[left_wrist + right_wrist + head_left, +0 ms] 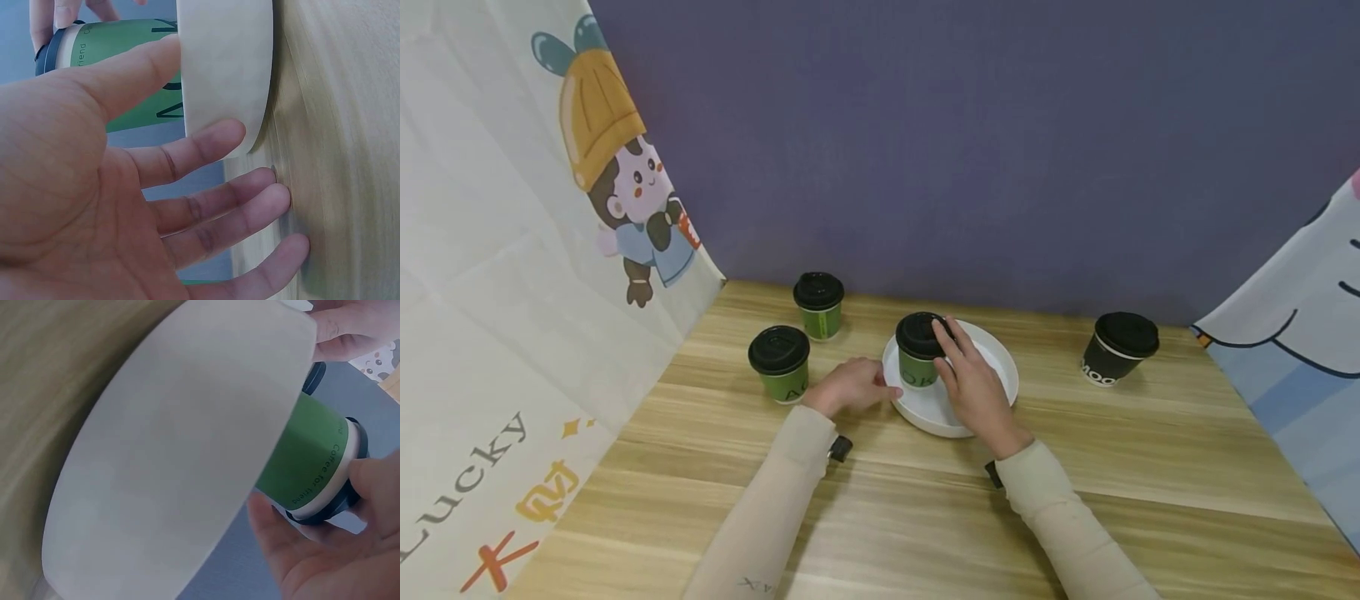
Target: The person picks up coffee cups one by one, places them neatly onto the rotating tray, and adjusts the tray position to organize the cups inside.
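We found the green paper cup with dark lettering (917, 371) upright in the round white shallow dish (936, 427), toward its left side, its domed black plastic lid (916, 335) in place. Our right hand (977, 387) lay against the lid and the cup's right side, its grip loosely opened, fingers extended; we could make out no firm hold. Our left hand (853, 386) had its grip spread wide, thumb at the dish's rim and index finger against the outer wall, closed round nothing. We judged the cup light and its wall stiff enough to lift but easily dented by a hard squeeze; whether it held liquid, we could not tell. The lid looked smooth and perhaps slippery, and could have popped off, so we favoured the paper body just below it, thumb and fingers opposed. The dish seemed rigid, best steadied by its raised wall. Beneath it lay a wood-grained counter (887, 533), with two more green lidded cups (786, 385) (822, 323) to the left and a black lidded cup (1108, 362) to the right. Behind rose a plain blue-grey backdrop (925, 150), flanked by a white cartoon-printed sheet (475, 208) on the left and a blue-and-white printed sheet (1311, 308) on the right.
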Demonstrator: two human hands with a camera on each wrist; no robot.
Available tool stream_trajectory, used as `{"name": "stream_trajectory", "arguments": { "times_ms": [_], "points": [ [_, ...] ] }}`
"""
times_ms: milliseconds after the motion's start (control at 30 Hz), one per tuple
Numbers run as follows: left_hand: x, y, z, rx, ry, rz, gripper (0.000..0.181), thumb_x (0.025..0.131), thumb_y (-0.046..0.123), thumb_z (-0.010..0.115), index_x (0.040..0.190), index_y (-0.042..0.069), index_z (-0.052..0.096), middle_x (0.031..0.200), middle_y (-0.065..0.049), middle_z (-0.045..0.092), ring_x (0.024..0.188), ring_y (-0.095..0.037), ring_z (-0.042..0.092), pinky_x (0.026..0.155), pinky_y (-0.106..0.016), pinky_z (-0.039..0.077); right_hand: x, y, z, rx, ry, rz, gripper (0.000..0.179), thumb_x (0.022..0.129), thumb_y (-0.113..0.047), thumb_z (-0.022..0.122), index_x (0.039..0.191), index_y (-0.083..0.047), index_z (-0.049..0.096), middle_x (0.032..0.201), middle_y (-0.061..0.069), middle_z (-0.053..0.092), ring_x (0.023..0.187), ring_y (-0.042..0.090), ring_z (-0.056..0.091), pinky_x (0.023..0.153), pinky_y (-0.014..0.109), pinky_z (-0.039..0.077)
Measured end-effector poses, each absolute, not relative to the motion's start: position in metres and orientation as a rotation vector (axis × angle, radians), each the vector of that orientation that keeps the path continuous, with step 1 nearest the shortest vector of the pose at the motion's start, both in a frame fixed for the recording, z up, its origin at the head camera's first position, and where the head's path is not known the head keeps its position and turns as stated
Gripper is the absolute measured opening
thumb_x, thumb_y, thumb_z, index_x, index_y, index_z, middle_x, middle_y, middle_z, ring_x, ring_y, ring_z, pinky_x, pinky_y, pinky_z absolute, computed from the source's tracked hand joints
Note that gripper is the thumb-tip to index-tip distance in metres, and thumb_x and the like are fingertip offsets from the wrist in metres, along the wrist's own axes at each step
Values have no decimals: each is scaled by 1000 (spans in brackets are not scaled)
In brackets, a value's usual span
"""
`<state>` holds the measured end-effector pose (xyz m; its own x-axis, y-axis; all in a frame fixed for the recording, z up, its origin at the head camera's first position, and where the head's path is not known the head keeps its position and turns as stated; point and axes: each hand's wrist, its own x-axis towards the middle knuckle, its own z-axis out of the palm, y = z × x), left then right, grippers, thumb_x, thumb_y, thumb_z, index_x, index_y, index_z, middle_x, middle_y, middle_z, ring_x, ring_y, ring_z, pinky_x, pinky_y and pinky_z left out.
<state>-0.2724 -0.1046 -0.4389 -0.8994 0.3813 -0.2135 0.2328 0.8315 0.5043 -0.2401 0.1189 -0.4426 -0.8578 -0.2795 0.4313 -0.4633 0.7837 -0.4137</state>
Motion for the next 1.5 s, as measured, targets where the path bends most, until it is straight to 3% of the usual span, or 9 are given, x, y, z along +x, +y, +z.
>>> {"name": "stream_trajectory", "arguments": {
  "times_ms": [133,433,633,900,1100,1233,1367,1500],
  "points": [
    [-273,-104,-439,468,2713,689,32,98,45,67,97,13,68,90,0,64,86,-18,54,72,-31,44,-241,119,-443,562,-2633,763,58,109,-27,50,163,-21,29,168,12,28,126,43,60,86,56,54],
    [-272,-105,-439,474,2696,719,30,98,43,67,100,13,69,89,1,65,81,-17,55,70,-30,44,-243,120,-444,550,-2529,820,52,103,-22,61,153,-18,48,159,15,45,95,31,73,76,52,56],
    [-273,-105,-439,476,2707,712,31,98,44,67,100,13,69,91,0,66,83,-17,56,72,-31,45,-245,122,-445,543,-2511,845,53,101,-21,65,152,-18,51,158,13,46,94,28,76,79,51,57],
    [-272,-104,-437,439,2699,716,33,100,42,65,110,11,68,103,-3,69,94,-19,59,83,-36,50,-243,125,-441,536,-2550,850,61,101,-25,65,157,-19,42,162,15,39,100,35,72,82,53,57],
    [-271,-103,-435,423,2709,723,34,100,41,65,113,9,67,109,-4,70,98,-20,60,88,-38,51,-247,139,-432,496,-2541,898,56,104,-20,61,156,-13,43,159,18,42,108,41,69,87,52,57],
    [-271,-103,-435,412,2715,725,33,100,40,65,111,9,67,105,-4,69,93,-20,60,83,-35,50,-252,156,-424,448,-2531,929,56,103,-17,61,155,-12,43,157,21,43,120,42,63,93,53,56],
    [-272,-103,-436,391,2717,728,30,101,39,65,107,10,66,98,-3,67,87,-19,58,75,-32,48,-257,178,-419,399,-2523,940,55,102,-16,60,154,-8,44,155,24,44,135,45,50,104,61,46],
    [-274,-103,-439,378,2730,738,27,101,38,64,101,11,66,90,-2,65,82,-19,57,68,-30,45,-259,199,-413,338,-2501,944,52,102,-16,62,151,-5,48,150,27,46,133,47,49,105,64,41]
  ]
}}
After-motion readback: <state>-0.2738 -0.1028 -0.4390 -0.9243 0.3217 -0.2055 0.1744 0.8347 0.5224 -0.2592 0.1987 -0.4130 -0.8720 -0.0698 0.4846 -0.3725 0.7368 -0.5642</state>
